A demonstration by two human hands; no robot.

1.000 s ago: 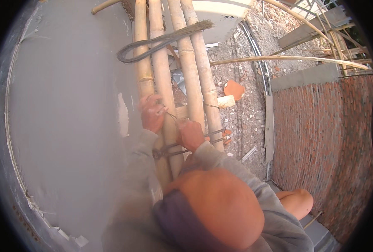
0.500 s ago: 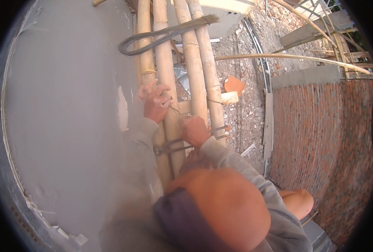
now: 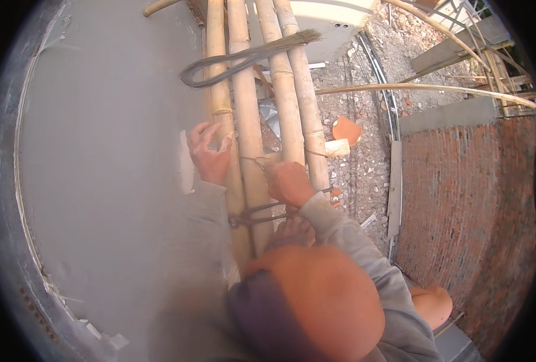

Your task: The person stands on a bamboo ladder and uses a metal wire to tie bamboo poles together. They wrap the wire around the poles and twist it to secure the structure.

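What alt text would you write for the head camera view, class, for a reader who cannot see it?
Seen from above, a person's left hand and right hand work thin wire around a bundle of bamboo poles beside a grey plastered wall. A coil of wire hangs higher on the poles; gravel ground and a brick wall lie far below.

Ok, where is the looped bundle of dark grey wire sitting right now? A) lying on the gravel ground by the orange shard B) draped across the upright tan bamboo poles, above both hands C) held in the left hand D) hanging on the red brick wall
B: the looped bundle of dark grey wire lies across the tan bamboo poles, well above the left hand and the right hand.
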